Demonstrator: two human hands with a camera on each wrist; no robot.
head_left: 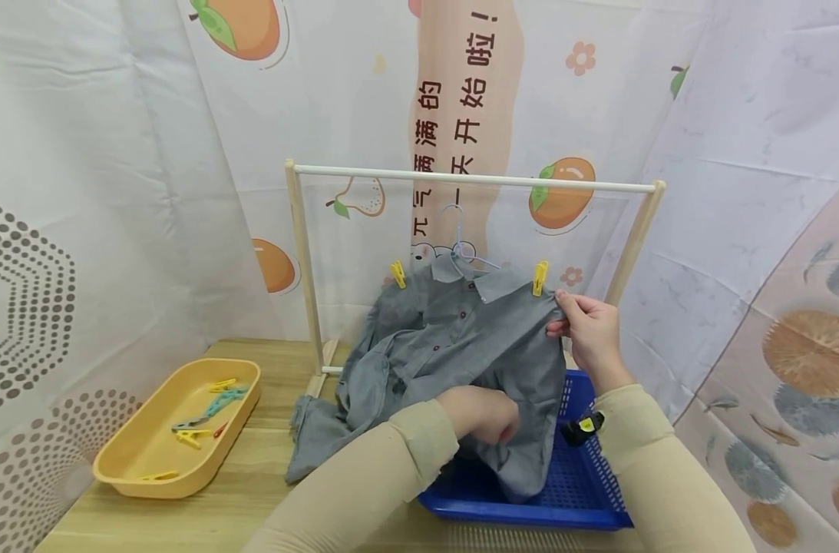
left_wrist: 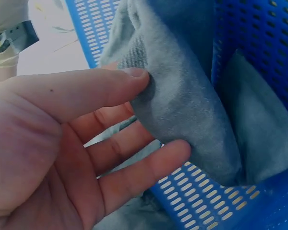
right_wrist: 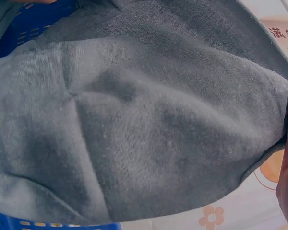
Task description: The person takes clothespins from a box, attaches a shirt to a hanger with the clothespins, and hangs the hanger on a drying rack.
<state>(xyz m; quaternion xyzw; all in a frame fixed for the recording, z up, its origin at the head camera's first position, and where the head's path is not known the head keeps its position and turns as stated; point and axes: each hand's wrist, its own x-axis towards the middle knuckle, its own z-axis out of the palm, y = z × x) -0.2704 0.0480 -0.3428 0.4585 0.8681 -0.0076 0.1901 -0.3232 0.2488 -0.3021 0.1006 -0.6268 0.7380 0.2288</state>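
Note:
A grey button-up shirt (head_left: pixel 454 338) is on a pale hanger (head_left: pixel 460 238), whose hook sits below the rack's bar. Yellow clothespins clip both shoulders, one on the left (head_left: pixel 398 274) and one on the right (head_left: pixel 540 278). My right hand (head_left: pixel 594 338) pinches the shirt's cloth at the right shoulder, just beside that clothespin. Low in front of the shirt is my left hand (head_left: pixel 484 413); in the left wrist view its thumb and fingers (left_wrist: pixel 117 88) pinch a fold of grey cloth. Stretched fabric (right_wrist: pixel 149 129) fills most of the right wrist view.
A drying rack (head_left: pixel 474 178) with a white bar and wooden posts stands behind the shirt. Under the shirt, at the right, is a blue perforated basket (head_left: pixel 530 513). A yellow tray (head_left: pixel 115 453) at the left holds several clothespins. Printed curtains surround the table (head_left: pixel 274 415).

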